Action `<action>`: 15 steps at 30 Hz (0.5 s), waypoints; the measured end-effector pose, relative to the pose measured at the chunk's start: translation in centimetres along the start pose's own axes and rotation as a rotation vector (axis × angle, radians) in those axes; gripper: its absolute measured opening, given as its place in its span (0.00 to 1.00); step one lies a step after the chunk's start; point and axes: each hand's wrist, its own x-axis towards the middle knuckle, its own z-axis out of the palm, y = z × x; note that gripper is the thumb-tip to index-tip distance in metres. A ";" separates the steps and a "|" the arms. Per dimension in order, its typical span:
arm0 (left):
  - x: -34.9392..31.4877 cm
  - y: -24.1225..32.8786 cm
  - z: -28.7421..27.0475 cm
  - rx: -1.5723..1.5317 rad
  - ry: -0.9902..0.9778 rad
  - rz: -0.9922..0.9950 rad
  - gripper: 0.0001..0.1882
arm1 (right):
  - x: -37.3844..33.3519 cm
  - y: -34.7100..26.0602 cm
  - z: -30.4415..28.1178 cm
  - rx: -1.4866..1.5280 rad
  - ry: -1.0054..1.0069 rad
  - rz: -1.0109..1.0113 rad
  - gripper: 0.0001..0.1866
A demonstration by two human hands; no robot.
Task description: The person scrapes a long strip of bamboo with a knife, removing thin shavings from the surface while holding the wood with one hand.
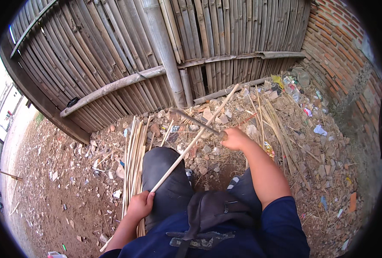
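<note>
My left hand is closed around the lower end of a long, pale bamboo stick. The stick slants up and to the right, past my left knee and toward the fence. Gripped in my right hand is a machete with a dark, narrow blade. Its blade points up and to the left and crosses the stick around the middle; whether the two touch I cannot tell. Beside my left leg lies a bundle of split bamboo strips.
A bamboo fence with a thick post stands ahead, meeting a brick wall at the right. More bamboo strips lie to the right of my right hand. Stones, straw and litter cover the dirt ground.
</note>
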 end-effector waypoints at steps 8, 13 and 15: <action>-0.3 -0.2 0.5 0.050 0.055 0.003 0.19 | 1.2 -1.0 0.5 -0.032 -0.220 -0.128 0.22; -0.1 0.0 0.2 0.025 0.039 0.022 0.19 | 2.5 4.9 1.3 0.099 0.052 0.096 0.22; 0.0 0.1 0.1 0.037 0.029 0.031 0.19 | 2.5 5.5 1.5 0.108 0.135 0.074 0.22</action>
